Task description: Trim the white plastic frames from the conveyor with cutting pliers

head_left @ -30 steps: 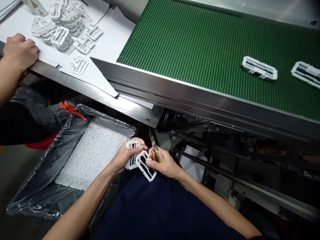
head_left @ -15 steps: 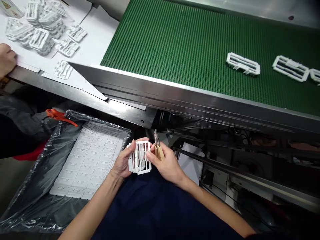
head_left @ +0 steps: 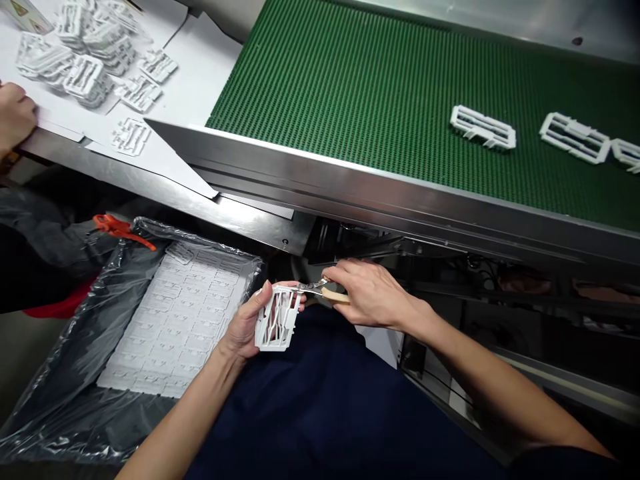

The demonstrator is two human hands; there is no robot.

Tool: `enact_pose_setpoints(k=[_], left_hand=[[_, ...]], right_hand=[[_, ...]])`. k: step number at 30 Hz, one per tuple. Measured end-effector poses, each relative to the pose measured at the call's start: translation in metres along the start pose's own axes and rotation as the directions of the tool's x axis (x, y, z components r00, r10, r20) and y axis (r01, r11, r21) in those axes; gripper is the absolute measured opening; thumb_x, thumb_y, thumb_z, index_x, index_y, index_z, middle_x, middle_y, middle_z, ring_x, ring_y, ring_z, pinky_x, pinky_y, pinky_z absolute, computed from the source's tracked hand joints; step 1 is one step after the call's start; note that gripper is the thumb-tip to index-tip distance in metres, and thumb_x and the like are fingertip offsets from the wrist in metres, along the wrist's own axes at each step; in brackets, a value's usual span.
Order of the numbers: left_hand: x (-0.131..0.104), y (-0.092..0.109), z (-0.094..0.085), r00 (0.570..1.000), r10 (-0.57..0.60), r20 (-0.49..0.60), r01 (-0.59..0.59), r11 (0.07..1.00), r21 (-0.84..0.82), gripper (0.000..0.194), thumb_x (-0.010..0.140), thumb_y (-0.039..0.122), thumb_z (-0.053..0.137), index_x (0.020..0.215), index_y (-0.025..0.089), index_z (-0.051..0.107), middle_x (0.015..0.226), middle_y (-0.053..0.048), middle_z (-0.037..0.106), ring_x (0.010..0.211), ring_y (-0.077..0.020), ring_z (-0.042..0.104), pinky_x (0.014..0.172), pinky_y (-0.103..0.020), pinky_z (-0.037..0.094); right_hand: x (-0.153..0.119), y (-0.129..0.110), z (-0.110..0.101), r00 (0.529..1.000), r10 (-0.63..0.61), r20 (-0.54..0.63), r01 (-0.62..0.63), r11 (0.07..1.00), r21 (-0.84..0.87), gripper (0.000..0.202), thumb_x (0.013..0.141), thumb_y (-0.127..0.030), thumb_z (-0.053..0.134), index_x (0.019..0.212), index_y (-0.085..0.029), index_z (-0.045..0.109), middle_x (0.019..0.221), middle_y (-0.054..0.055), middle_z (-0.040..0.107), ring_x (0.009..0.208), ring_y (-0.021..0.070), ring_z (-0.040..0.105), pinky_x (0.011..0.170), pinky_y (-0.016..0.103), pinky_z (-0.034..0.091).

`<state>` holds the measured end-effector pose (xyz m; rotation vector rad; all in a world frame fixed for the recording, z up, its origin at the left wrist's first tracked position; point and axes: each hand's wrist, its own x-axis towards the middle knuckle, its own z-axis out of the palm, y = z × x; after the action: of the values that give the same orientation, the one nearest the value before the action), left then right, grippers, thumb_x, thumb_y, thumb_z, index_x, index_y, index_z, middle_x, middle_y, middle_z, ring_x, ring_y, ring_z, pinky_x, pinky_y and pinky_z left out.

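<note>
In my left hand (head_left: 249, 323) is a white slotted plastic frame (head_left: 277, 323), gripped between the thumb and fingers at its left side. Whether more frames lie stacked beneath it I cannot tell. My right hand (head_left: 373, 293) is closed around nippers (head_left: 334, 295) with pale yellow handles. Their metal jaws point left and meet the frame's upper right corner, close to my left fingertips. Below and left of my hands stands a bin lined with clear plastic (head_left: 65, 347), holding neat rows of flat white parts (head_left: 170, 327).
Several white frames (head_left: 483, 128) lie on a green conveyor belt (head_left: 350, 87) behind a metal side rail (head_left: 350, 177). White parts are piled (head_left: 85, 77) on the paper-covered table at left, near another person's hand (head_left: 15, 117). An orange clamp (head_left: 123, 230) sits at the bin's rim.
My right hand has turned the nippers from upright to pointing left, bringing their jaws to the frame's corner. The frame in my left hand is tilted differently. Frames on the belt appear shifted slightly left.
</note>
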<state>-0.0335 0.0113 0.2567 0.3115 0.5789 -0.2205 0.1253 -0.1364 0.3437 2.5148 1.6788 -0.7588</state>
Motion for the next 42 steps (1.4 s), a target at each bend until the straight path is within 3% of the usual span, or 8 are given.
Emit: enact_pose_setpoints(k=[12, 19, 22, 25, 29, 35, 42], left_hand=[[-0.003, -0.001, -0.004, 1.0, -0.017, 0.012, 0.016, 0.999, 0.046, 0.041, 0.075, 0.042, 0.066, 0.101, 0.01, 0.066, 0.09, -0.014, 0.071, 0.078, -0.021, 0.068, 0.069, -0.025, 0.056], [-0.001, 0.0, -0.001, 0.999, -0.045, 0.027, 0.045, 0.999, -0.026, 0.037, 0.081, 0.038, 0.06, 0.103, 0.009, 0.066, 0.091, -0.015, 0.071, 0.079, -0.0217, 0.067, 0.07, -0.027, 0.056], [0.002, 0.002, 0.002, 0.999, -0.021, 0.033, 0.024, 0.996, -0.085, 0.035, 0.087, 0.036, 0.05, 0.103, 0.009, 0.065, 0.092, -0.014, 0.07, 0.081, -0.0225, 0.067, 0.067, -0.028, 0.057], [0.005, 0.003, 0.004, 1.0, 0.012, 0.011, -0.011, 0.993, -0.118, 0.037, 0.09, 0.036, 0.044, 0.102, 0.008, 0.065, 0.091, -0.014, 0.07, 0.082, -0.022, 0.067, 0.068, -0.028, 0.057], [0.007, 0.004, 0.003, 0.999, 0.047, -0.012, -0.048, 0.99, -0.13, 0.038, 0.091, 0.035, 0.042, 0.104, 0.007, 0.064, 0.094, -0.014, 0.069, 0.084, -0.0228, 0.066, 0.069, -0.029, 0.057], [0.012, 0.006, 0.001, 0.996, 0.08, -0.033, -0.084, 0.983, -0.165, 0.038, 0.092, 0.035, 0.04, 0.107, 0.009, 0.063, 0.095, -0.012, 0.07, 0.084, -0.0233, 0.067, 0.071, -0.034, 0.057], [0.012, 0.01, -0.001, 0.993, 0.117, -0.033, -0.121, 0.977, -0.178, 0.038, 0.093, 0.034, 0.037, 0.109, 0.009, 0.061, 0.095, -0.012, 0.07, 0.084, -0.0226, 0.067, 0.067, -0.035, 0.057]], right_hand=[[0.002, 0.004, -0.006, 0.994, -0.067, 0.083, 0.063, 0.997, 0.044, 0.007, 0.075, -0.026, 0.047, 0.076, -0.02, 0.052, 0.067, -0.001, 0.053, 0.054, 0.0096, 0.042, 0.047, 0.024, 0.02], [0.002, 0.006, 0.003, 0.998, -0.058, 0.039, 0.047, 0.97, 0.24, 0.008, 0.075, -0.022, 0.048, 0.069, -0.018, 0.051, 0.062, -0.003, 0.051, 0.052, 0.0076, 0.039, 0.05, 0.023, 0.021], [0.004, 0.004, 0.014, 1.0, 0.023, 0.01, -0.024, 0.883, 0.468, 0.014, 0.079, -0.029, 0.049, 0.071, -0.018, 0.053, 0.059, -0.004, 0.049, 0.053, 0.007, 0.039, 0.051, 0.021, 0.025], [0.007, 0.001, 0.027, 0.976, 0.214, -0.024, -0.139, 0.709, 0.691, 0.023, 0.082, -0.04, 0.05, 0.074, -0.018, 0.053, 0.063, -0.004, 0.05, 0.055, 0.0073, 0.041, 0.052, 0.02, 0.029], [0.006, -0.006, 0.044, 0.936, 0.352, 0.014, -0.208, 0.522, 0.827, 0.027, 0.083, -0.043, 0.048, 0.075, -0.018, 0.048, 0.063, -0.005, 0.049, 0.056, 0.008, 0.042, 0.053, 0.02, 0.032], [-0.002, -0.021, 0.061, 0.919, 0.393, 0.042, -0.222, 0.426, 0.877, 0.018, 0.083, -0.037, 0.05, 0.079, -0.02, 0.049, 0.07, -0.004, 0.053, 0.062, 0.0095, 0.046, 0.06, 0.023, 0.036], [-0.002, -0.039, 0.058, 0.906, 0.422, 0.028, -0.217, 0.407, 0.887, 0.018, 0.081, -0.038, 0.054, 0.08, -0.02, 0.048, 0.071, -0.005, 0.05, 0.064, 0.0095, 0.044, 0.06, 0.023, 0.036]])
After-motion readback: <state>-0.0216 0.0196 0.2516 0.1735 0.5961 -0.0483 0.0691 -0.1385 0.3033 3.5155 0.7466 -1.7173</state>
